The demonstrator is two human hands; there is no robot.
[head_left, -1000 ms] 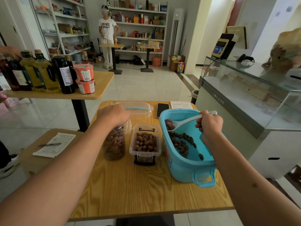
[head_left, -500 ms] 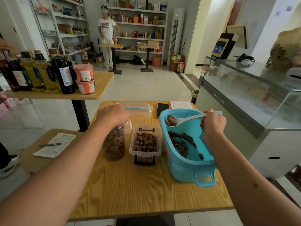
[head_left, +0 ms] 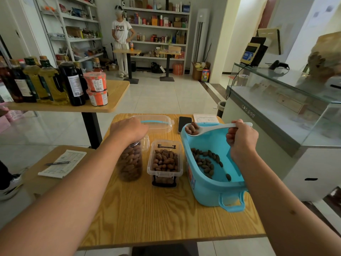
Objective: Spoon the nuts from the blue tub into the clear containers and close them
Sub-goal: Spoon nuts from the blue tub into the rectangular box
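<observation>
On the wooden table (head_left: 166,215) stands a blue tub (head_left: 208,191) with several brown nuts (head_left: 206,161) on its floor. My right hand (head_left: 241,139) grips a white spoon (head_left: 212,128) that carries a few nuts above the tub's far rim. My left hand (head_left: 129,129) rests curled over the top of a round clear jar (head_left: 130,163) full of nuts. Between jar and tub sits an open rectangular clear container (head_left: 165,163), nearly full of nuts. A clear lid with a blue handle (head_left: 156,123) lies behind it.
A black phone (head_left: 184,122) and a paper (head_left: 205,118) lie at the table's far edge. A lower table at left holds a form and pen (head_left: 60,163). A taller table (head_left: 110,100) carries bottles and cups. A glass counter (head_left: 276,111) stands right. A person (head_left: 120,39) stands far back.
My right hand has lifted the spoon with nuts out of the tub's inside up to its far rim. My left hand has stayed on the jar.
</observation>
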